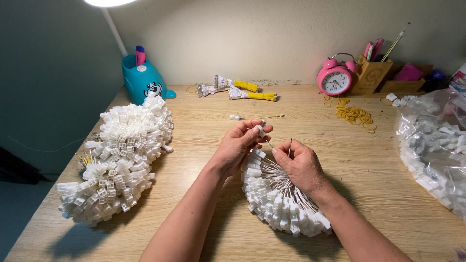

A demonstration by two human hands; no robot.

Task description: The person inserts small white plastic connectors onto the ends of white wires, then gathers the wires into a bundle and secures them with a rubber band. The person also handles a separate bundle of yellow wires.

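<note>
Our left hand [241, 144] pinches one small white connector [261, 130] at mid-counter [204, 131]; our right hand [301, 165] grips a thin wire [290, 146] while pressing on the fanned bundle of wired connectors [279, 204]. We judge these light, the plastic stiff and the wires springy, best held at the housing. The wire tip is too fine to make out, and the bag of connectors [432, 145] is cut off at right.

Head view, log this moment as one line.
left hand: holds white connector | right hand: pinches wire | below: connector fan | wooden desk

2 hands [272, 153] – 1 alarm clock [335, 77] – 3 yellow wire bundles [247, 87]
</note>
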